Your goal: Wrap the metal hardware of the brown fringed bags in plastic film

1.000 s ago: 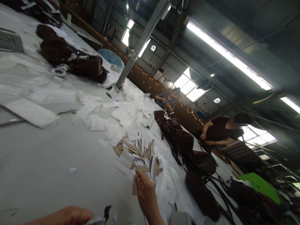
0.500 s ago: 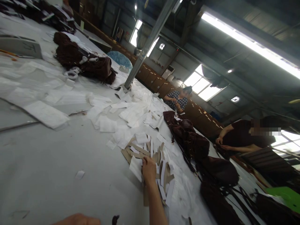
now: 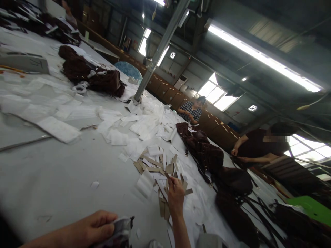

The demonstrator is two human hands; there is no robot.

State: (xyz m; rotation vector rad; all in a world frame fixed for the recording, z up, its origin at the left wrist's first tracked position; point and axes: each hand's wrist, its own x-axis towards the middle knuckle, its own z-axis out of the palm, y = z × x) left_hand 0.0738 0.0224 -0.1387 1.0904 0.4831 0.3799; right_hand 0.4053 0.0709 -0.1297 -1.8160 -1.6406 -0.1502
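My right hand (image 3: 176, 194) is over a loose pile of white and grey-brown cardboard strips (image 3: 153, 168), its fingers pinched on one cardboard strip (image 3: 167, 176). Beside the pile, to the left, lies a white paper sheet (image 3: 145, 183). At the bottom edge my left hand (image 3: 97, 225) is closed on a crumpled piece that is pale grey above and dark below (image 3: 122, 227); it looks like part of a bag or cloth, and most of it is out of view.
Dark brown bags (image 3: 210, 151) with straps lie along the table's right side. White paper scraps (image 3: 144, 127) cover the middle around a metal post (image 3: 160, 51). More brown bags (image 3: 90, 74) lie at far left. Two people work across the table, and a green object (image 3: 309, 210) is at right.
My left hand has risen into view with the crumpled piece. My right hand has shifted slightly right on the pile and now shows a cardboard strip between its fingers.
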